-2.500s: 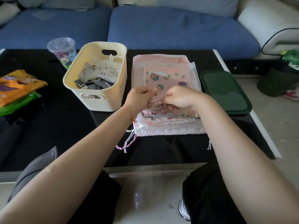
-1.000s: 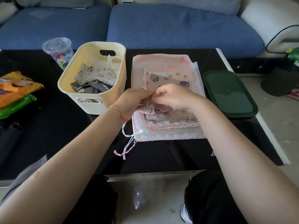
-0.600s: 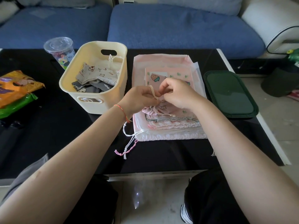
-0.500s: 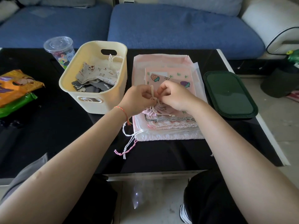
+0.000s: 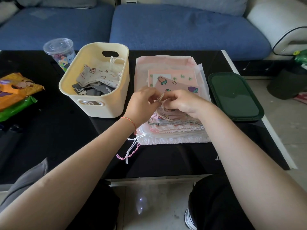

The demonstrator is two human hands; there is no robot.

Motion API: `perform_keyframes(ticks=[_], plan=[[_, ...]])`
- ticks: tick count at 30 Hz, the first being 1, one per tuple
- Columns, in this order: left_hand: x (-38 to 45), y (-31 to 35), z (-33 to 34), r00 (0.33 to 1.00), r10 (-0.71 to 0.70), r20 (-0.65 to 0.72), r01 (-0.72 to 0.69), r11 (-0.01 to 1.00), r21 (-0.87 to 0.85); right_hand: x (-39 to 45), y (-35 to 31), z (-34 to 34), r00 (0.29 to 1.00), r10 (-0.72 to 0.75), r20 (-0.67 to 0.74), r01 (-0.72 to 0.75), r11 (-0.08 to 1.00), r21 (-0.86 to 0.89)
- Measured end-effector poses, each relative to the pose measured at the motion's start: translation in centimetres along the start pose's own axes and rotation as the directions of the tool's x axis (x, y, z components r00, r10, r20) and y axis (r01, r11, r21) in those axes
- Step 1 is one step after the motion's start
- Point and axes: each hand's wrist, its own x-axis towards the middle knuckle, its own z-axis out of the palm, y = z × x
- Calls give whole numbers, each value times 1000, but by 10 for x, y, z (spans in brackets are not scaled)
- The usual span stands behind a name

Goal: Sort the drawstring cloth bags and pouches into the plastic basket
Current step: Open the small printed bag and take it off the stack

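A cream plastic basket [image 5: 78, 75] stands on the black table and holds several grey and beige printed pouches [image 5: 98, 77]. To its right lies a stack of pink drawstring bags [image 5: 166, 67]. On top of the stack sits a small pink pouch [image 5: 174, 84] printed with strawberries. My left hand [image 5: 141, 103] and my right hand [image 5: 181, 102] meet over its near end. Both pinch the pouch's beige drawstring [image 5: 161, 98] between thumb and fingers. The gathered mouth of the pouch is partly hidden under my right hand.
A dark green lid [image 5: 234, 95] lies right of the stack. A clear plastic cup [image 5: 59, 52] stands behind the basket on the left. Orange and green snack packets [image 5: 15, 93] lie at the left edge. A blue sofa [image 5: 166, 25] runs behind the table.
My hands have drawn together over the small pouch and worked its drawstring; the pouch's mouth is now bunched. The string sits looped between my fingertips.
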Motion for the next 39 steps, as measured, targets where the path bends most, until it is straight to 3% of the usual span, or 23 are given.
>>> perform_keyframes(ticks=[8, 12, 19, 23, 28, 31, 33, 35, 39], plan=[[4, 6, -9, 923, -315, 220, 374, 868, -326, 3, 0, -1, 998, -1, -63, -5, 995, -104], [4, 11, -12, 897, -373, 238, 437, 830, -346, 2, -5, 0, 996, -3, -86, -12, 986, -168], [4, 8, -7, 854, -470, 222, 520, 783, -341, 6, -1, 0, 982, 46, -181, -54, 998, -35], [5, 0, -4, 853, -492, 175, 521, 783, -340, 6, -3, -5, 960, 66, -272, 11, 962, 273], [5, -4, 2, 865, -474, 163, 501, 800, -330, 2, -14, -3, 966, 45, -255, 160, 670, 725], [4, -12, 4, 888, -454, 69, 458, 864, -212, 0, -16, -5, 967, 75, -244, 164, 550, 819], [4, -17, -1, 893, -450, -15, 445, 887, -123, 2, -13, -9, 946, 138, -292, 145, 625, 767], [4, -18, -2, 896, -440, -55, 436, 897, -80, 2, -8, -8, 930, 159, -333, 78, 797, 599], [4, -19, 2, 895, -445, 26, 445, 891, -84, 0, -5, -6, 939, 46, -340, 12, 986, 168]])
